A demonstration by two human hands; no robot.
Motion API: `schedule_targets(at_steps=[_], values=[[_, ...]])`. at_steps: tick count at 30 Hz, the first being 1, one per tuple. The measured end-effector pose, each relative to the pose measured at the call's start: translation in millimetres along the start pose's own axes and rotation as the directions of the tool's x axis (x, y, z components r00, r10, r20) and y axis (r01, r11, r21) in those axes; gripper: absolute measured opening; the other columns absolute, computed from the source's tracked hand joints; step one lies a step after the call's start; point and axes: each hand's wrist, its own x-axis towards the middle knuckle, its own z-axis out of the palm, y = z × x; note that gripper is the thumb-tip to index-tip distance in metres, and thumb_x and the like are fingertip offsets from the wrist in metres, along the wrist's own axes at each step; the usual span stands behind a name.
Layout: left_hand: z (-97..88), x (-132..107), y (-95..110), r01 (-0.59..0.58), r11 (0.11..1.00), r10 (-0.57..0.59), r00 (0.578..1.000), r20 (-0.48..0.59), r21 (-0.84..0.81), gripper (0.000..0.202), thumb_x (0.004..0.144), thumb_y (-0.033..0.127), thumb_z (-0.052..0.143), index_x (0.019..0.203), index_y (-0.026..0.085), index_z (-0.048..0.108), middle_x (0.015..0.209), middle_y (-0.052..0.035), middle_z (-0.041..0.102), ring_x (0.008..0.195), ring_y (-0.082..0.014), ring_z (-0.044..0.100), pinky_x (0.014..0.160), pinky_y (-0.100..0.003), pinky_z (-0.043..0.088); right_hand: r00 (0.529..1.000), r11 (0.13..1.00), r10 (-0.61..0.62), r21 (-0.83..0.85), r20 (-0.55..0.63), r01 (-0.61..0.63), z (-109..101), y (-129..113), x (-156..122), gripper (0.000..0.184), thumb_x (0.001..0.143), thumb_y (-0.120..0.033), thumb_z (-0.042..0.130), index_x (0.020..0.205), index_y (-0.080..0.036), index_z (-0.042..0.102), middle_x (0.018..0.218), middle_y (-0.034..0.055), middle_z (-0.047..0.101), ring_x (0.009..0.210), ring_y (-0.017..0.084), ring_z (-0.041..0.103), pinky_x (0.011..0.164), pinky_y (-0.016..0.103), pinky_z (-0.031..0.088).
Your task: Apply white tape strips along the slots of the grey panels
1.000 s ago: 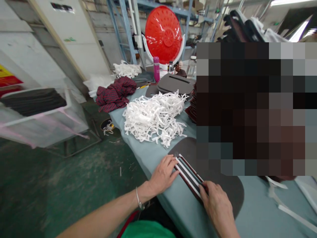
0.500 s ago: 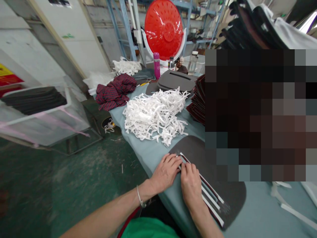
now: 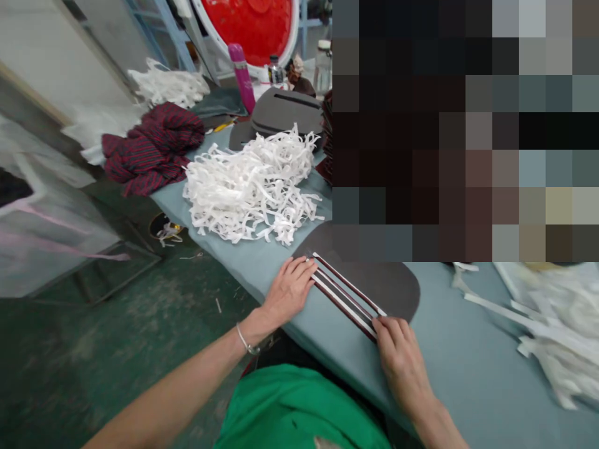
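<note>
A dark grey panel (image 3: pixel 397 288) with rounded corners lies on the table near its front edge. Along that side run white strips (image 3: pixel 340 300) with dark red edging and narrow gaps between them. My left hand (image 3: pixel 289 290) rests flat on the far left end of the strips, fingers stretched out. At their near right end, my right hand (image 3: pixel 403 357) has its fingers curled and pressed together on a strip's end; the fingertips are partly hidden. Behind the panel is a heap of loose white strips (image 3: pixel 248 184).
The table has a blue-green cover (image 3: pixel 468 374). Striped dark red cloth (image 3: pixel 154 146), a pink bottle (image 3: pixel 242 78) and more grey panels (image 3: pixel 285 112) are at the back. White scraps (image 3: pixel 561 330) lie to the right. A translucent bin (image 3: pixel 51 243) stands left. A blurred-out block covers the upper right.
My right hand has slid along the strips, away from my left hand, to their near right end. My left hand stays on the far end. The view has shifted right and down.
</note>
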Motion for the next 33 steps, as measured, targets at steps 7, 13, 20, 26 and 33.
schedule_targets(at_steps=[7, 13, 20, 26, 33], values=[[0.7, 3, 2, -0.009, 1.000, 0.009, 1.000, 0.000, -0.005, 0.038, 0.093, 0.020, 0.042, 0.131, 0.021, 0.048, 0.133, -0.0067, 0.054, 0.129, -0.0243, 0.041, 0.110, -0.050, 0.032, 0.986, 0.983, 0.160, 0.096, -0.043, -0.155, 3, 2, 6, 0.023, 0.091, -0.011, 0.040, 0.107, -0.013, 0.056, 0.106, 0.0118, 0.056, 0.099, 0.022, 0.049, 0.083, 0.037, 0.044], [1.5, 3, 3, 0.003, 1.000, -0.003, 1.000, -0.001, 0.005, 0.037, 0.092, 0.020, 0.043, 0.129, 0.022, 0.049, 0.132, -0.0066, 0.054, 0.129, -0.0234, 0.041, 0.110, -0.049, 0.033, 0.992, 0.991, 0.128, -0.028, 0.019, -0.128, 20, -39, 76, 0.039, 0.085, -0.003, 0.038, 0.120, -0.010, 0.053, 0.107, 0.0133, 0.057, 0.094, 0.024, 0.048, 0.077, 0.037, 0.042], [1.0, 2, 1, 0.004, 1.000, -0.004, 1.000, 0.002, -0.002, 0.033, 0.092, 0.018, 0.043, 0.123, 0.021, 0.052, 0.131, -0.0069, 0.055, 0.128, -0.0232, 0.042, 0.110, -0.049, 0.033, 0.999, 0.988, 0.036, -0.152, 0.014, -0.033, 42, -73, 137, 0.025, 0.087, -0.007, 0.043, 0.105, -0.009, 0.060, 0.096, 0.0121, 0.057, 0.088, 0.025, 0.047, 0.076, 0.039, 0.042], [3.3, 2, 3, -0.002, 1.000, 0.002, 1.000, 0.002, 0.029, 0.032, 0.093, 0.020, 0.043, 0.123, 0.019, 0.052, 0.131, -0.0077, 0.055, 0.128, -0.0251, 0.042, 0.109, -0.050, 0.032, 0.999, 0.984, 0.025, -0.179, 0.032, -0.019, 36, -70, 120, 0.025, 0.087, -0.006, 0.040, 0.098, -0.010, 0.062, 0.092, 0.0133, 0.057, 0.087, 0.025, 0.048, 0.076, 0.039, 0.044], [2.1, 3, 3, -0.015, 0.999, 0.015, 1.000, -0.004, 0.031, 0.031, 0.092, 0.020, 0.044, 0.122, 0.021, 0.053, 0.131, -0.0076, 0.056, 0.128, -0.0247, 0.042, 0.109, -0.050, 0.032, 0.997, 0.967, 0.076, -0.243, 0.008, -0.072, 19, -49, 64, 0.030, 0.086, -0.003, 0.040, 0.107, -0.005, 0.061, 0.101, 0.0177, 0.059, 0.095, 0.026, 0.051, 0.082, 0.041, 0.046]])
